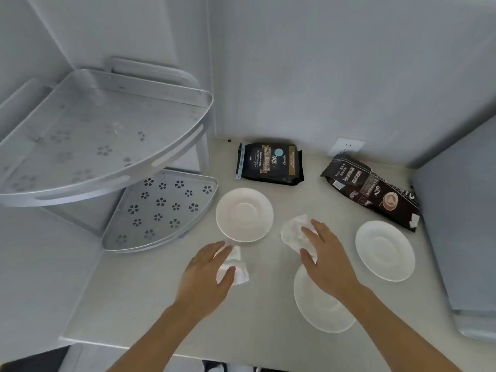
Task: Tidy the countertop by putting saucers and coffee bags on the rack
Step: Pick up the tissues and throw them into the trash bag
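So from my seat the countertop (150, 304) fills most of the view, with the two-tier corner rack (88, 146) parked at the left, both shelves bare as far as I can see. Nothing's been put away yet: two coffee bags lie flat near the back wall, the squarer bag (269, 163) in the middle and the longer bag (373, 190) angled off to the right. Three saucers are out, one just beside the rack's lower shelf (244, 214), one at the right (385, 251), one nearest me (319, 307) partly under my right wrist. My left hand (208, 275) is curled loosely round a crumpled tissue (233, 267), and my right hand (327, 253) presses spread fingers on a second tissue (295, 233). Looks like I'm on wiping or clearing; next I'd ditch the tissues and grab that left saucer.
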